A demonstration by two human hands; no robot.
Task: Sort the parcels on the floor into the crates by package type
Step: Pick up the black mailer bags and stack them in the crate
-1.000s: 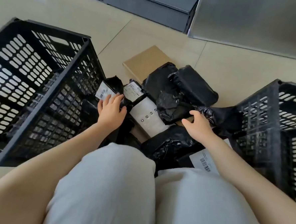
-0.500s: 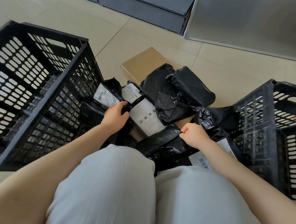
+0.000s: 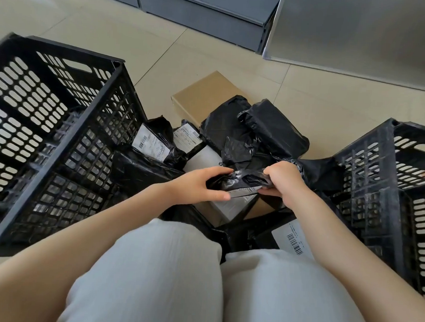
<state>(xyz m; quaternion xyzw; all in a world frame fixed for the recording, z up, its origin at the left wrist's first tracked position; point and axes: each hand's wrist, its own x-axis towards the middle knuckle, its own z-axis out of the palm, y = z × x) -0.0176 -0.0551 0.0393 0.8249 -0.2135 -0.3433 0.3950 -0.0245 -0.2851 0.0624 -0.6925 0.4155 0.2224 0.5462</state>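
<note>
A heap of parcels lies on the floor between two black crates. My right hand [image 3: 283, 182] grips a crumpled black plastic mailer [image 3: 242, 182] lifted above the heap, and my left hand [image 3: 200, 185] holds its left end, thumb on top and fingers beneath. A white label edge shows under the mailer. Behind it lie more black mailers [image 3: 268, 132], two labelled black bags [image 3: 155, 142], a white parcel [image 3: 201, 160] and a brown cardboard box [image 3: 203, 98]. The left crate [image 3: 66, 127] stands to the left of the heap, the right crate [image 3: 379, 176] to the right.
Another black bag with a barcode label [image 3: 291, 238] lies by my right knee. A brown box [image 3: 218, 213] sits beneath the lifted mailer. Grey cabinets [image 3: 203, 13] and a metal panel [image 3: 363, 33] stand at the far side of the tiled floor. My knees fill the foreground.
My left hand left the labelled bag and moved right to the mailer. My right hand closed on the black mailer and lifted it off the heap.
</note>
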